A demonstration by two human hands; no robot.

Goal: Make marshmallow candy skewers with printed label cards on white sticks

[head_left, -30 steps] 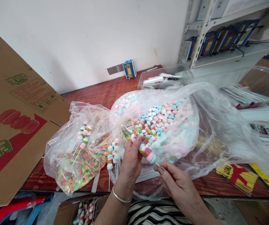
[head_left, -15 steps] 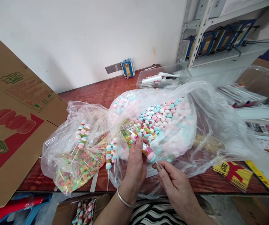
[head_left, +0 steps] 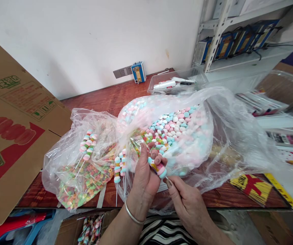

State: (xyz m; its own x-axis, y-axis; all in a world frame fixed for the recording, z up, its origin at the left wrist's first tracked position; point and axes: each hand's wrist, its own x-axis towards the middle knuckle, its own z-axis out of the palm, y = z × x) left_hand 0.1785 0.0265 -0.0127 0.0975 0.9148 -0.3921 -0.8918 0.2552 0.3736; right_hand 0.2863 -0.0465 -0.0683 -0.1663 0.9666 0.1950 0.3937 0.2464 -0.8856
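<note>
At the worktop (head_left: 110, 98), we are pinching a candy skewer (head_left: 159, 168) steady: left hand (head_left: 146, 170) gripping candies, right hand (head_left: 184, 200), at four o'clock, nipping its stick.

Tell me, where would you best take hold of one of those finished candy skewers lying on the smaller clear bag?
Probably by the bare white stick end of a pastel candy skewer, coming from the near table edge. The sticks point toward the person and poke out below the stacked candies, so fingers can pinch them without squashing sweets. The right hand holds its own candy skewer just that way.
</note>
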